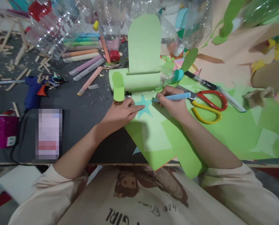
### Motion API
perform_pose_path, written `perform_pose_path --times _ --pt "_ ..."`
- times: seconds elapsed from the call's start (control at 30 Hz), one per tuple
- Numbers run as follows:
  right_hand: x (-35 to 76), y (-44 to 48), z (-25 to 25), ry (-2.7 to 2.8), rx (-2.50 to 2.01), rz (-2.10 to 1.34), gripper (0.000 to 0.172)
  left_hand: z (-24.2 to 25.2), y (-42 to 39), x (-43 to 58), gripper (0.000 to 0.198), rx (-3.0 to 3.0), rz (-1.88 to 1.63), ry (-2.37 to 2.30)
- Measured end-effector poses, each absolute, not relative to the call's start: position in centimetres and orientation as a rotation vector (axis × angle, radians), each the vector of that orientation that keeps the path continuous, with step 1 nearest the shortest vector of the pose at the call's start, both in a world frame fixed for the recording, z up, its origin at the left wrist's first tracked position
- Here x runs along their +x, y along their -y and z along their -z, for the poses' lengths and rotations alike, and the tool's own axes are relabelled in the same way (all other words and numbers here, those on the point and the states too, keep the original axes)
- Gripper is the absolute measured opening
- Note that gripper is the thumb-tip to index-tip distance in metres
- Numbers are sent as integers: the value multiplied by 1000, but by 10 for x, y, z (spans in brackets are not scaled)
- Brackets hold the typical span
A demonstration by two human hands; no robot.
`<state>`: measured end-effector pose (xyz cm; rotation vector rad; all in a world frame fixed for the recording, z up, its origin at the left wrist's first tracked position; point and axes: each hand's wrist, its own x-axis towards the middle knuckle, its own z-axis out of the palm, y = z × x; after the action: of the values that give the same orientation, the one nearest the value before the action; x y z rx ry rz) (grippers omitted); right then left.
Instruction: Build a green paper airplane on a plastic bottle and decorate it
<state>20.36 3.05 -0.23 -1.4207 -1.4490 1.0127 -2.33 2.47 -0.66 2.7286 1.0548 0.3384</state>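
Right now, the left hand (122, 113) lies with its fingers stretched flat, pinning a teal paper star (147, 104) to light-green paper (153, 137). The right hand (173, 106) pinches a blue pen (177, 97), its tip at the star. Red-and-yellow scissors (208, 104) lie just right of that hand, and a green paper-covered bottle (139, 79) stands just beyond both hands.

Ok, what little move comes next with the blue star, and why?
Probably slide the blue stick along the edge of the star: the left hand pins it on the green paper, and the right hand holds the stick's tip beside it.
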Motion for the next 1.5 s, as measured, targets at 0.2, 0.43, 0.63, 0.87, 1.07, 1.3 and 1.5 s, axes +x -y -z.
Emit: perform_pose_path --times 0.2,0.43,0.63,0.87,1.07,1.3,1.5 --pt "209 -30 7 1348 -1352 -866 35 3 -25 -23 40 2722 -271 -1049" --pt "215 -24 10 1352 -1188 -956 39 4 -24 -24 38 2737 -303 -1052" --pt "209 -17 -6 1458 -1160 -860 41 5 -24 -25 36 2763 -295 -1046" --pt "229 -50 -39 1906 -1308 -383 10 -2 -22 -21 41 2726 -252 -1082" --pt "237 -78 -30 2285 -1381 -525 40 -3 -19 -21 35 2753 -485 -980" --pt "226 -70 -39 1822 -1452 -529 36 -8 -11 -21 35 2511 -691 -904" --pt "191 -47 -23 1658 -1359 -662 32 5 -10 -15 69 2053 -754 -1088"
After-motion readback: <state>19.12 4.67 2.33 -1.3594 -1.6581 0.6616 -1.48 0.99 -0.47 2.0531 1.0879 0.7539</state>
